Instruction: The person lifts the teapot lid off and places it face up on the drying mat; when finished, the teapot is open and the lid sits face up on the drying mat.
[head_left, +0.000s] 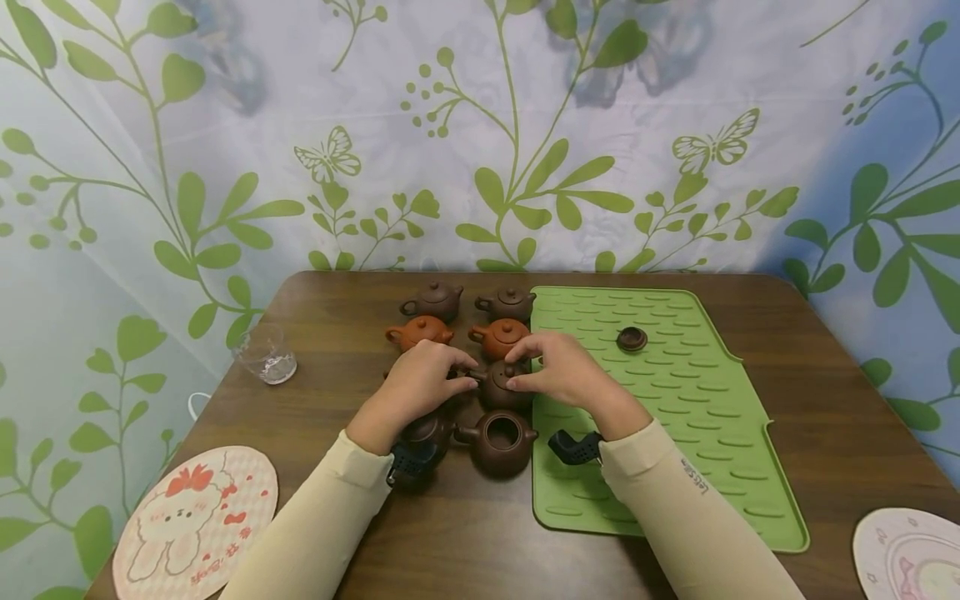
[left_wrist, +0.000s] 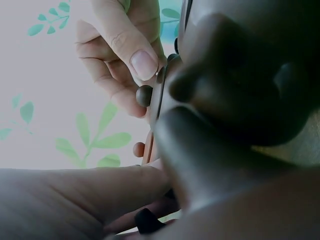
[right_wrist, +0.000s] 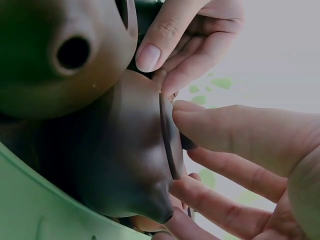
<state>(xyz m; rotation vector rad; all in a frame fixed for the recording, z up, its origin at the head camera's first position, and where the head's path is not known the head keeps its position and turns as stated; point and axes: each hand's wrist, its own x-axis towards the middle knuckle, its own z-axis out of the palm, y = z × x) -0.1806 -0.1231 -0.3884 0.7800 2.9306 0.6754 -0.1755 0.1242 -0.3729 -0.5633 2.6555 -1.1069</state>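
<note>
A dark brown teapot (head_left: 504, 390) with its lid on stands in the right column of teapots. My left hand (head_left: 423, 379) pinches its handle between thumb and fingers. My right hand (head_left: 558, 367) comes from the other side and holds the teapot lid (right_wrist: 171, 135) by its edge, thumb and fingers around the knob (left_wrist: 144, 95). Nearer me, a lidless brown teapot (head_left: 491, 457) shows its round opening. Another dark teapot (head_left: 425, 430) is partly hidden under my left wrist.
Orange teapots (head_left: 504, 337) and dark teapots (head_left: 437, 302) stand behind. A small dark lid (head_left: 632, 337) lies on the green mat (head_left: 675, 400) at right. A clear glass (head_left: 272, 358) and a round bunny mat (head_left: 197, 521) are at left; another round mat (head_left: 911, 554) is lower right.
</note>
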